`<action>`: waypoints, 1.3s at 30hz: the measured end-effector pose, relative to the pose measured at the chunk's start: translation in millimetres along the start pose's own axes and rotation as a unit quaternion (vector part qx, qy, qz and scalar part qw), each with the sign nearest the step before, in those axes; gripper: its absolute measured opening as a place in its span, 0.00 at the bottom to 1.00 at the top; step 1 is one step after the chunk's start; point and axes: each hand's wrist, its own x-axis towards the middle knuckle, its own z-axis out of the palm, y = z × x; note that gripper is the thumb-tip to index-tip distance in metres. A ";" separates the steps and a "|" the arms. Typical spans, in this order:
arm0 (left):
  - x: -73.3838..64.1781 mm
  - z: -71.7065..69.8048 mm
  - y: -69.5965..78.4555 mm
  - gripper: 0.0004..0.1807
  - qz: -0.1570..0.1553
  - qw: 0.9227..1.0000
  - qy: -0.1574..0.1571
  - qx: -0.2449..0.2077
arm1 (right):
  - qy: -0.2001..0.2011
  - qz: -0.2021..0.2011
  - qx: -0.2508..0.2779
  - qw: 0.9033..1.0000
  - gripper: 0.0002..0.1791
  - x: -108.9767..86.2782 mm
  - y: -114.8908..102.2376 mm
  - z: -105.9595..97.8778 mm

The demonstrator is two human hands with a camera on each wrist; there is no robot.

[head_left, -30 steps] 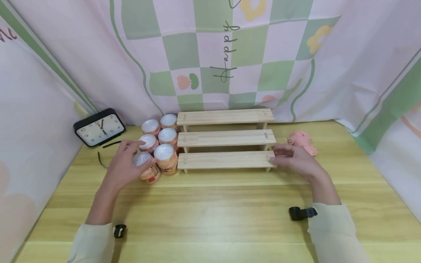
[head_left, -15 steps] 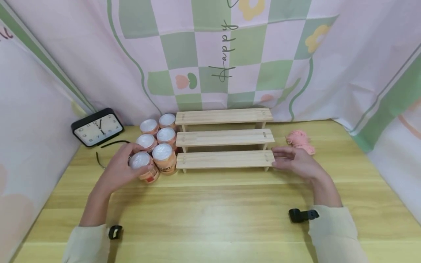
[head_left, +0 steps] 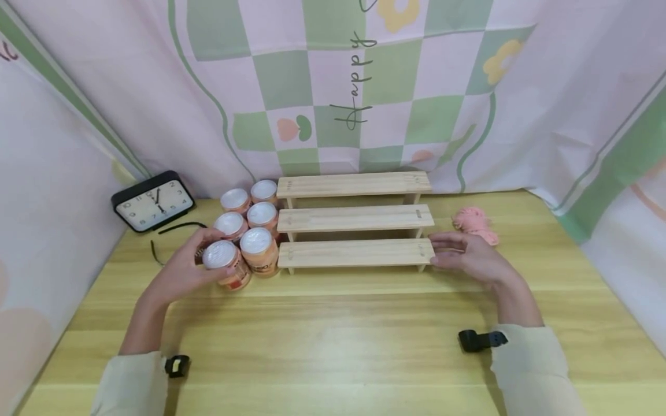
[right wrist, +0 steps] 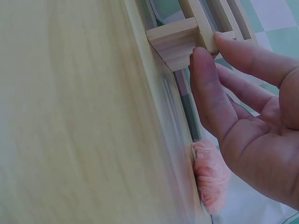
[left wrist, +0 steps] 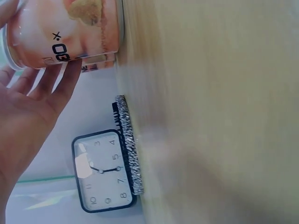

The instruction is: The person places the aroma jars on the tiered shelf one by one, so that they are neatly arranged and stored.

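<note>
1 smooth, cylindrical can (head_left: 225,257) is gripped by the left hand (head_left: 182,270); the straight-grained wooden 3-tier shelf (head_left: 356,218) is pinched at its lowest plank's end by the right hand (head_left: 470,257).

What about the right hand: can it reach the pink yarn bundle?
Likely yes: the pink yarn bundle lies behind the right hand, nothing visible between, though that hand's fingers pinch the pale wooden tiered shelf.

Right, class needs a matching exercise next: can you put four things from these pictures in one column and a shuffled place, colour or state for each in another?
1. left hand
2. right hand
3. clock
4. yarn

A. pink
B. at the wooden shelf's right end
C. black-framed
D. gripping a can

Pairs: 1-D, 2-B, 3-C, 4-A
</note>
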 end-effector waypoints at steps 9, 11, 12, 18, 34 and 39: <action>-6.0 -6.5 -6.9 0.35 -0.006 0.999 -0.009 -0.036 | 0.002 -0.005 -0.013 1.000 0.37 1.2 3.8 2.2; -7.0 -6.5 -8.2 0.34 -0.007 0.999 -0.008 -0.034 | 0.004 0.000 -0.018 1.000 0.37 0.3 6.0 2.6; -7.4 -6.3 -8.8 0.33 -0.007 0.999 -0.007 -0.031 | 0.004 0.001 -0.019 1.000 0.37 -0.2 7.2 2.7; -10.3 -2.4 -12.5 0.31 -0.008 0.999 0.006 -0.047 | 0.005 -0.003 -0.018 1.000 0.37 -1.1 10.5 3.1; -6.6 -6.5 -0.1 0.29 0.017 0.991 0.074 -0.106 | 0.007 0.003 -0.028 1.000 0.37 -0.3 3.7 -0.2; -5.3 -10.1 10.0 0.28 0.049 0.983 0.100 -0.148 | 0.007 0.001 -0.032 0.999 0.37 0.2 2.4 -0.9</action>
